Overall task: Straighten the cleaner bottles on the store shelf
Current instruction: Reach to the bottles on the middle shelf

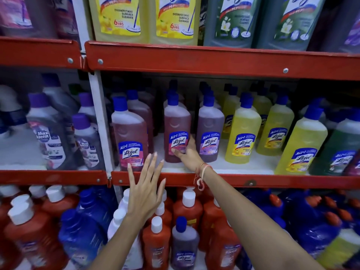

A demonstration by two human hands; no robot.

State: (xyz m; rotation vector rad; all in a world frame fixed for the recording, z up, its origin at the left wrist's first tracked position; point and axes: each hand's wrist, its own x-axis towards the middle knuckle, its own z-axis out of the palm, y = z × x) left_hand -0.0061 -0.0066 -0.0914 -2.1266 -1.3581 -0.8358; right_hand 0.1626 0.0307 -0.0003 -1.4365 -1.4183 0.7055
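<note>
The right hand (188, 152) wraps its grip around the lower part of a pink bottle (176, 129) standing upright on the middle shelf (233, 180) — between another pink bottle (129, 137) and a purple bottle (209, 133). The left hand (145, 189) hovers open, fingers spread, holding nothing, before the shelf edge.

on the middle shelf (243, 164), a bare gap lies between the left pink lizol bottle (129, 139) and the pink lizol bottle (176, 131). the purple lizol bottle (209, 133) crowds its right side. the red shelf beam (224, 61) limits room overhead.
</note>
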